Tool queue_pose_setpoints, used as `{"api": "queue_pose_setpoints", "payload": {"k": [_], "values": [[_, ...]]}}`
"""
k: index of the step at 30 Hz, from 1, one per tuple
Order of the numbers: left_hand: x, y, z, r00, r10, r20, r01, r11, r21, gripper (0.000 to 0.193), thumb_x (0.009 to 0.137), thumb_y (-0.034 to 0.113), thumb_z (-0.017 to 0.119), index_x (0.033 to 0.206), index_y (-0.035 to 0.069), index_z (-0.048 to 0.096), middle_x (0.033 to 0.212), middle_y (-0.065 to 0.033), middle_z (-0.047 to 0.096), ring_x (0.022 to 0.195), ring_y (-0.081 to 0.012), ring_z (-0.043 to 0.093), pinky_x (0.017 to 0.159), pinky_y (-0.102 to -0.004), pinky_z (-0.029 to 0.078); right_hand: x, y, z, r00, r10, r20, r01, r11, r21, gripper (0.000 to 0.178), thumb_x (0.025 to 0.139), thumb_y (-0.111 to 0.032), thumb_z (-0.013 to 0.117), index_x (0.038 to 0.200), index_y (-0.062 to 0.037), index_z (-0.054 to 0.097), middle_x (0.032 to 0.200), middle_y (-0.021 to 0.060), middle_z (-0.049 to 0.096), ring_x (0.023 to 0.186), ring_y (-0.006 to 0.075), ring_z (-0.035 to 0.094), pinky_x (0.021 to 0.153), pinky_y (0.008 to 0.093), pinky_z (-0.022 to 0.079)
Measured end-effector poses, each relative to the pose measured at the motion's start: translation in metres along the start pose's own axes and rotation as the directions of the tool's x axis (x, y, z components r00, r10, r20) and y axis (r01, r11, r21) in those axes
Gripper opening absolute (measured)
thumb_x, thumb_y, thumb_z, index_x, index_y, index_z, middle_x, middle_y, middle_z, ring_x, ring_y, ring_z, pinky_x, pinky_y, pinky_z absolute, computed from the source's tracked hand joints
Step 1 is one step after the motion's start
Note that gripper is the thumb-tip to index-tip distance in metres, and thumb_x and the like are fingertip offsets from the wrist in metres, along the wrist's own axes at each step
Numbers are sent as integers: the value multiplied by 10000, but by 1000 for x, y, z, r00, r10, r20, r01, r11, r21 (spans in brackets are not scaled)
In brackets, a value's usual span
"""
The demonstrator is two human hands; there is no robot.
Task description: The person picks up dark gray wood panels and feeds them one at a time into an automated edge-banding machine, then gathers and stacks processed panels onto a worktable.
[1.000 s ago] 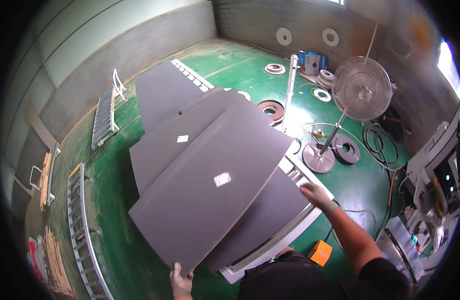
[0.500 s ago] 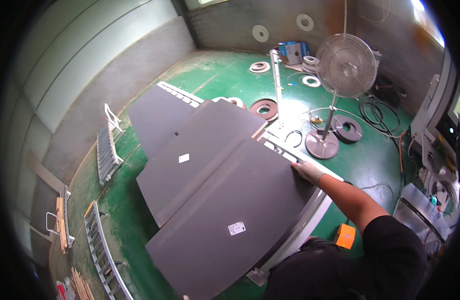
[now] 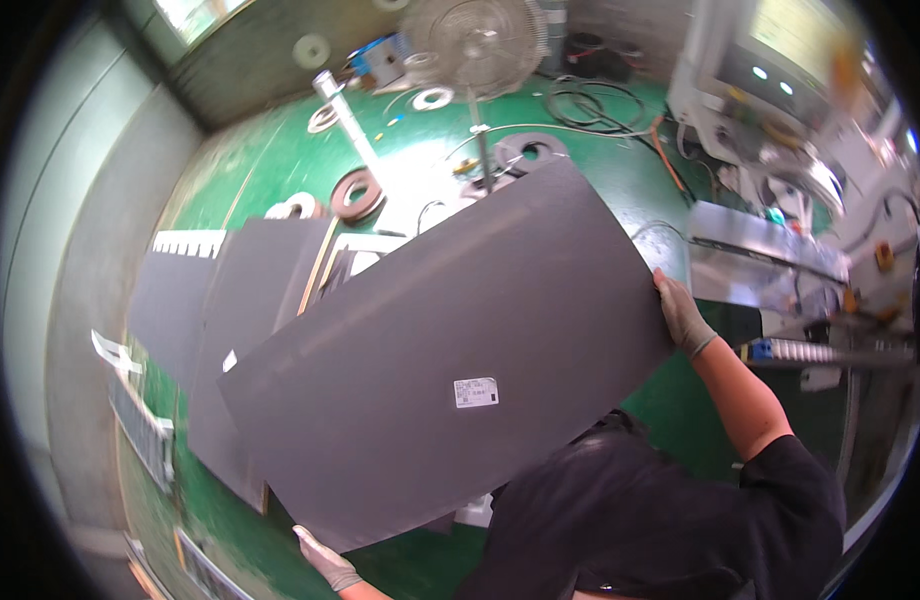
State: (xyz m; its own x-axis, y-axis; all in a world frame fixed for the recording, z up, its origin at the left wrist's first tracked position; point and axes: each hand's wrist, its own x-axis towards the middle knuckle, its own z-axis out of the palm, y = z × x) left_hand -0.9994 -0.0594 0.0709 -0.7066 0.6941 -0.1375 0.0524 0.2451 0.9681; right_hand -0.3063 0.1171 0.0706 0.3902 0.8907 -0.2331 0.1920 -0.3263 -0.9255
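I hold a large dark grey sheet [image 3: 450,340] lifted in front of me, tilted, with a small white label [image 3: 476,392] near its middle. My right hand [image 3: 680,315], in a light glove, grips the sheet's right edge. My left hand [image 3: 325,560], also gloved, holds its lower left corner. Behind it, more dark grey sheets [image 3: 245,320] lie stacked on a low white frame [image 3: 365,245].
A standing fan [image 3: 475,45] rises behind the sheet on the green floor [image 3: 280,160]. Flat metal rings [image 3: 355,192] and cables [image 3: 590,100] lie around it. A shiny metal machine table [image 3: 760,255] stands at my right. A white rack [image 3: 140,420] lies at the left.
I have lifted the top sheet off the stack and swung it to the right; the view has turned right toward the machine. Both hands stay on the sheet's edges.
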Motion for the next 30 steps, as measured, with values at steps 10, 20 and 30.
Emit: {"api": "queue_pose_setpoints", "payload": {"k": [10,20,30], "values": [[56,94,271,727,244,641,-367,928,63,511,1034,423,476,1133,-60,612,1117,-84,616,1015,-172,553,944,-325,453,-204,141,-135,635,476,-609,-32,803,595,500,1018,-434,492,1071,27,677,1026,44,654,907,128,560,854,287,456],[-110,94,577,52,81,995,-456,889,-49,470,1002,374,562,699,18,508,674,29,405,668,-98,371,581,-314,321,-455,219,-111,143,730,-668,383,582,717,552,1006,-438,474,1304,21,550,1309,125,584,1176,257,575,1036,388,437],[-324,100,722,-502,36,864,-814,318,-486,597,956,572,460,787,25,630,788,-230,631,805,-410,622,702,-493,454,-533,262,27,-279,853,-440,596,513,617,659,940,-509,539,1339,13,503,1389,125,513,1245,276,515,1076,428,394]]}}
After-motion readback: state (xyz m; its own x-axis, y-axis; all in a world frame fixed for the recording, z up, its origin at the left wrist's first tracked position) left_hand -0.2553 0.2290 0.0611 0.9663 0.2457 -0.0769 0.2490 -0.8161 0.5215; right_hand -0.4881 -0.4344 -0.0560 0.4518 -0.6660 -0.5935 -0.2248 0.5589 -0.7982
